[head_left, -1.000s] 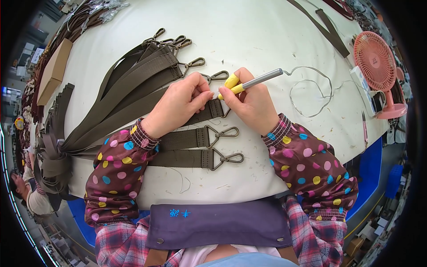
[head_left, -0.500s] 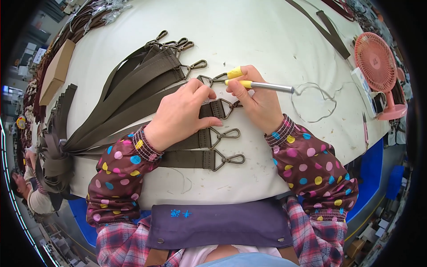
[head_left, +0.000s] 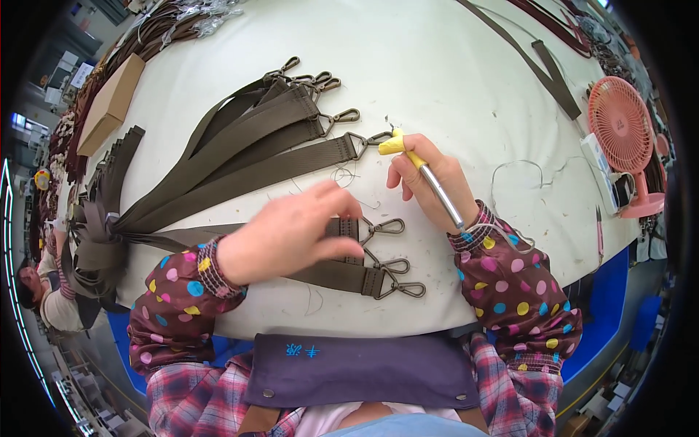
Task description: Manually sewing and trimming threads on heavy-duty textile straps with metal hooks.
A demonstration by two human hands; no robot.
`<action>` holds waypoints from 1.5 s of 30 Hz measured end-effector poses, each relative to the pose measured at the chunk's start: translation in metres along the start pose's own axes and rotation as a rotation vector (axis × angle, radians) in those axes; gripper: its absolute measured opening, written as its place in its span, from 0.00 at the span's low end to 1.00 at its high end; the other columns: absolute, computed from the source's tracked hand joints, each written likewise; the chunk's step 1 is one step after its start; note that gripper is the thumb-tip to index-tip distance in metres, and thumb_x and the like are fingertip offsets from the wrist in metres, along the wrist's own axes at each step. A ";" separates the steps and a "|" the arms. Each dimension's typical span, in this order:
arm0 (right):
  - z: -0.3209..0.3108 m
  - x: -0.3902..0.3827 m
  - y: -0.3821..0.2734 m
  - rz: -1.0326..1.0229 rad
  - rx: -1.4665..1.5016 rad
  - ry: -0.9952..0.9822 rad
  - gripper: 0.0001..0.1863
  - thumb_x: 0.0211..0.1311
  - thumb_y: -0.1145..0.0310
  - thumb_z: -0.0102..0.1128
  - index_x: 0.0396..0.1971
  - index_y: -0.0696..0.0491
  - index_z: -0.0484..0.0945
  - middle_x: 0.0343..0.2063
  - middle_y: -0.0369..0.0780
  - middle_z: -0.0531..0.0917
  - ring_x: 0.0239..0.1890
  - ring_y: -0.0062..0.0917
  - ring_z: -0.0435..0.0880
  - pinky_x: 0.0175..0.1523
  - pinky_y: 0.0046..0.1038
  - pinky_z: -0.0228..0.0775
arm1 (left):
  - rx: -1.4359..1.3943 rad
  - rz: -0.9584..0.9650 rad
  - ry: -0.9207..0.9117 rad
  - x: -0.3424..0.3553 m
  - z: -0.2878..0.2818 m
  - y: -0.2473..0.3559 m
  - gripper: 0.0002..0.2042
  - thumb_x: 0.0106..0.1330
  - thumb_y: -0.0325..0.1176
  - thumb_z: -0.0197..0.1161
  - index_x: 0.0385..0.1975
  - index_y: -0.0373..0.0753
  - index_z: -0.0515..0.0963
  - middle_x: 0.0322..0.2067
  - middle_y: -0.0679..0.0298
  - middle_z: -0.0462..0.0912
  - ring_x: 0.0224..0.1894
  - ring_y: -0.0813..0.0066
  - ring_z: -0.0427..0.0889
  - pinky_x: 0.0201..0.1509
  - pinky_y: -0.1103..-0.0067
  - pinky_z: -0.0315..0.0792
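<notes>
My right hand [head_left: 431, 180] holds a slim yellow-and-silver pen-shaped tool [head_left: 439, 193] with a thin cord at its rear end. Yellow wrapping covers the index fingertip, close to the metal snap hook [head_left: 379, 138] of a dark olive webbing strap [head_left: 291, 162]. Blurred by motion, my left hand [head_left: 287, 231] hovers over the lower straps, thumb and fingers apart with nothing visible between them. It partly hides those straps, whose triangular rings and snap hooks [head_left: 412, 289] show to its right. More straps [head_left: 247, 131] fan out above, all gathered into a bundle [head_left: 98, 244] at the left.
On the white table [head_left: 408, 65] a pink fan [head_left: 620, 120] stands at the right, beside a white box-shaped device [head_left: 598, 162] and pink-handled tweezers [head_left: 599, 233]. A cardboard box [head_left: 111, 105] lies at the far left. Loose threads are scattered about, and another person [head_left: 62, 306] is beyond the left edge.
My left hand has come away from the straps, moving down and left. The pen-shaped tool has swung steeper in my right hand, its rear end now near the wrist. One strap now lies uncovered.
</notes>
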State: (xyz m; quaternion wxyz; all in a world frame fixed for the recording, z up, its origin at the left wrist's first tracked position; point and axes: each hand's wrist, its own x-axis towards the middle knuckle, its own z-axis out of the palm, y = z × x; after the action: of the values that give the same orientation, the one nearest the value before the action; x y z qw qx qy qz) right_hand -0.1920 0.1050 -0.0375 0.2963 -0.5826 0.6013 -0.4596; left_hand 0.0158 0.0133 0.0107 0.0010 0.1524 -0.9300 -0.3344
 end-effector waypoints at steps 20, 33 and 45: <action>0.009 0.004 0.010 -0.018 0.181 0.026 0.12 0.68 0.67 0.53 0.44 0.59 0.74 0.28 0.37 0.81 0.30 0.15 0.78 0.36 0.17 0.73 | 0.018 -0.009 0.012 0.036 -0.006 -0.038 0.13 0.56 0.33 0.67 0.38 0.43 0.72 0.36 0.61 0.73 0.36 0.65 0.77 0.38 0.73 0.72; 0.018 0.005 0.009 0.043 0.252 0.063 0.13 0.64 0.65 0.61 0.31 0.57 0.68 0.21 0.34 0.78 0.21 0.10 0.72 0.25 0.16 0.64 | -0.237 0.060 0.120 0.036 0.002 -0.056 0.07 0.60 0.24 0.64 0.29 0.37 0.71 0.29 0.69 0.68 0.27 0.83 0.68 0.30 0.85 0.65; 0.021 0.005 0.010 0.011 0.108 0.026 0.14 0.60 0.67 0.63 0.29 0.57 0.66 0.20 0.38 0.78 0.20 0.15 0.76 0.24 0.19 0.67 | -0.258 0.079 0.145 0.033 0.006 -0.058 0.06 0.61 0.23 0.62 0.32 0.37 0.70 0.31 0.70 0.70 0.29 0.86 0.69 0.30 0.85 0.66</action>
State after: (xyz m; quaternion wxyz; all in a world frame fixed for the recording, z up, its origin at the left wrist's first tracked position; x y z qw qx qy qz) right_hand -0.1779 0.0950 -0.0543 0.3220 -0.5565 0.5825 -0.4973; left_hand -0.0003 -0.0344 -0.0336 0.1010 0.1381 -0.8820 -0.4391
